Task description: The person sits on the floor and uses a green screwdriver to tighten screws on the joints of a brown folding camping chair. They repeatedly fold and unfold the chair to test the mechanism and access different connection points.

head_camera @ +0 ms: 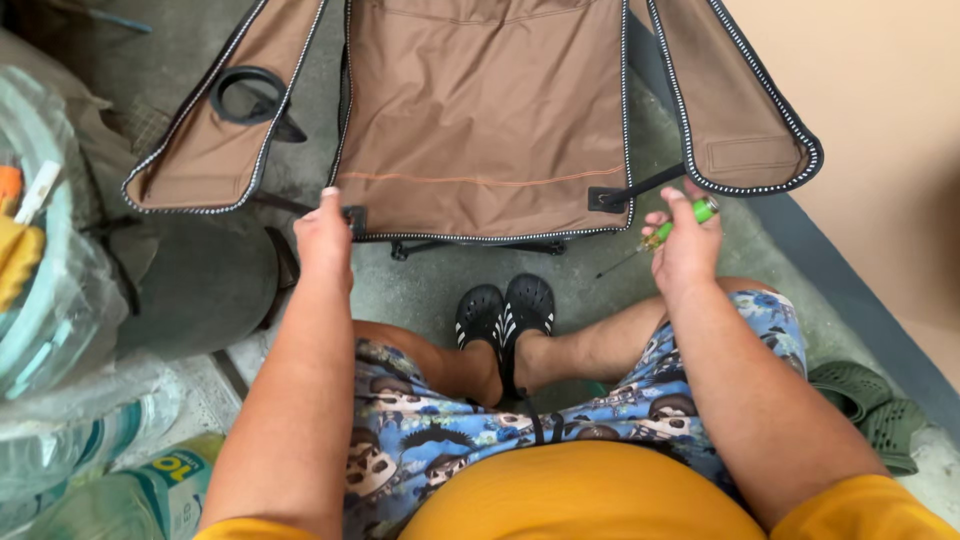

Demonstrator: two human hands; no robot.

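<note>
Gripping a green-handled screwdriver point(668, 232) in your right hand point(686, 250), you pinch the brown folding chair's point(480, 120) seat corner with your left hand point(325, 238); green sandals point(865, 400) lie rightward, plastic-wrapped bottles point(90, 440) leftward.

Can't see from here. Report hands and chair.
Left hand on folding chair seat corner. Right hand holds green screwdriver. Nothing between hands and chair.

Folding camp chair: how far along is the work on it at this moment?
The brown folding chair stands opened out in front of the seated person. In hand: the left hand grips the seat's front corner, and the right hand holds a green-handled screwdriver, tip clear of the frame. No fastener visibly worked yet.
</note>
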